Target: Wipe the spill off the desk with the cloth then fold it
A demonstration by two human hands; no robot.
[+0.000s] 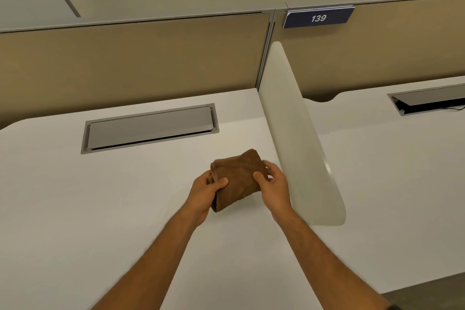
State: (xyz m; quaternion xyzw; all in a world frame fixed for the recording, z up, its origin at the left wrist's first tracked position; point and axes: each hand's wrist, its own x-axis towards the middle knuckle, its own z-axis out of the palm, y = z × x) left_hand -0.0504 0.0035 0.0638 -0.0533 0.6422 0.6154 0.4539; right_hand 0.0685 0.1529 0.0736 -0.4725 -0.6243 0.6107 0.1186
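While both hands grip it | left hand (205, 190) and right hand (273, 187) pinch opposite edges of folded brown terry cloth (239, 178) between them, on white desk (100, 196) | soft, light, floppy; best held by edges

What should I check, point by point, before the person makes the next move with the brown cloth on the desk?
1. Cloth is folded into a compact bundle: ok.
2. Left hand grips the cloth's left edge, thumb on top: ok.
3. Right hand holds the right edge, thumb on top: ok.
4. Desk shows no visible spill or wet mark: ok, though a thin film cannot be ruled out.
5. Cloth rests on the desk or is lifted slightly: cannot tell.
6. White divider stands close beside the right hand; room on that side is tight: not ok.
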